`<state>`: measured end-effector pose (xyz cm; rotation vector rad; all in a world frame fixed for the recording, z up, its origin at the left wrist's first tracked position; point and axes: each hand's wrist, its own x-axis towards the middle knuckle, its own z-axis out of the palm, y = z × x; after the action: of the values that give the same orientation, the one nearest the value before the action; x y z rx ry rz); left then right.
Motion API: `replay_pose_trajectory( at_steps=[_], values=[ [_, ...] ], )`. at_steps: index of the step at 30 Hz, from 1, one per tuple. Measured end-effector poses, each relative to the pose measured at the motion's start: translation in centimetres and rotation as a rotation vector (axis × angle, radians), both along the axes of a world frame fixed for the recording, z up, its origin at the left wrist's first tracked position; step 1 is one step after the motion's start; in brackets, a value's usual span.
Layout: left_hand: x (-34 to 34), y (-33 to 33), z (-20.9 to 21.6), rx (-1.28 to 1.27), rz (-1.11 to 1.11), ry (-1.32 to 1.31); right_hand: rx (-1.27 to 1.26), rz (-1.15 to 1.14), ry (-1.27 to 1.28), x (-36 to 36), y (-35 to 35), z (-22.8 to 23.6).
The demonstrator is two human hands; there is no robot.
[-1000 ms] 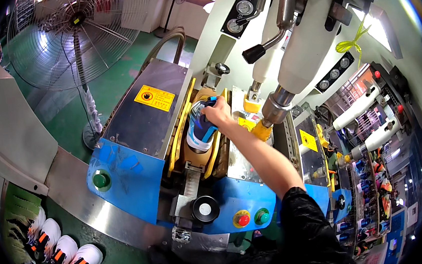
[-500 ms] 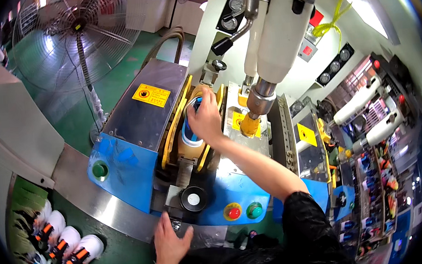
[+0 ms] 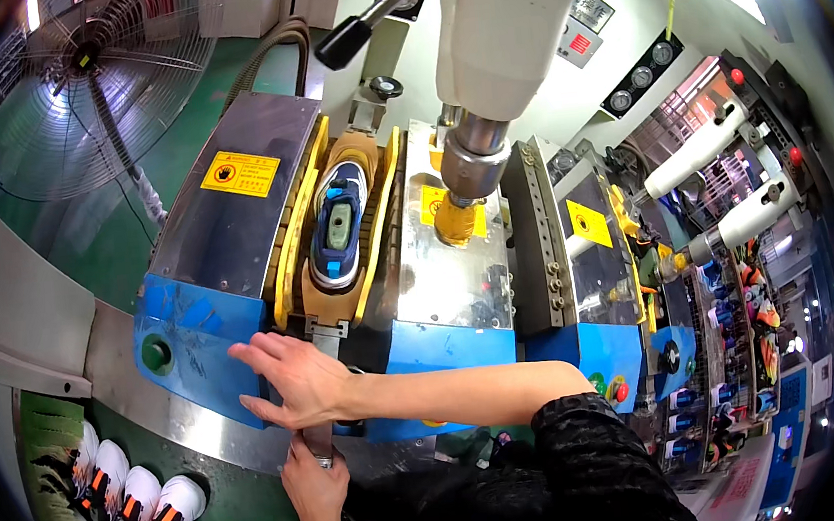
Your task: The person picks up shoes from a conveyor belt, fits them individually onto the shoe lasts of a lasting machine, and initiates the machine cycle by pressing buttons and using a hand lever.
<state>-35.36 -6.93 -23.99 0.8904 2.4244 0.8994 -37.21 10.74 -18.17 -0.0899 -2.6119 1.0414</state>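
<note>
A navy-blue and white shoe [image 3: 338,226] with a light insert in its opening sits on the tan bed of a press, between yellow-edged side pads [image 3: 381,219]. My right hand [image 3: 298,378] reaches across from the right, just in front of the press, its fingers spread and holding nothing. Below it, my left hand [image 3: 315,483] is closed around the lower end of a flat metal bar [image 3: 320,444] that runs out from the bed. My right hand and wrist hide part of this bar and most of a black round knob behind them.
A white press arm with a yellow-tipped metal ram [image 3: 456,219] hangs right of the shoe. A green button [image 3: 156,354] is on the blue left housing. White shoes [image 3: 176,510] stand at lower left, a large fan [image 3: 87,61] at upper left. More machines and shoe racks line the right.
My right hand has left the shoe and come down toward me, over the metal bar. My left hand has closed on the bar's end. The view has shifted, and the shoe now shows fully.
</note>
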Motion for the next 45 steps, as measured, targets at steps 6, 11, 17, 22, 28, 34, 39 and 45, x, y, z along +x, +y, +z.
replay_pose_trajectory(
  at_steps=[6, 11, 17, 22, 28, 34, 39, 45],
  values=[
    [0.1, 0.0, 0.0, 0.028, 0.083, -0.005, -0.263, -0.709, 0.202, -1.7, 6.4, 3.4],
    [1.6, 0.8, 0.1, 0.163, 0.082, 0.120, -0.193, -1.195, -0.187, -5.1, 17.0, -3.7],
    [1.6, 1.1, 0.3, 0.165, 0.166, 0.081, -0.346, -1.066, -0.049, -4.8, 18.9, -2.4],
    [1.5, 0.8, 0.1, 0.178, 0.158, 0.068, -0.239, -1.096, -0.170, -6.5, 17.5, -3.0],
    [1.4, 0.8, 0.0, 0.217, 0.156, 0.112, -0.116, -1.082, -0.188, -6.5, 17.9, -3.8],
    [1.6, 1.0, 0.0, 0.240, 0.169, 0.121, -0.190, -1.047, -0.249, -5.8, 17.9, -2.4],
    [1.6, 0.9, -0.3, 0.273, 0.156, 0.135, -0.200, -1.002, -0.301, -5.2, 18.2, -1.9],
    [1.3, -0.7, -1.8, 0.747, 0.262, 0.247, 0.061, -0.613, 0.030, -0.4, 10.6, 1.8]
  ],
)
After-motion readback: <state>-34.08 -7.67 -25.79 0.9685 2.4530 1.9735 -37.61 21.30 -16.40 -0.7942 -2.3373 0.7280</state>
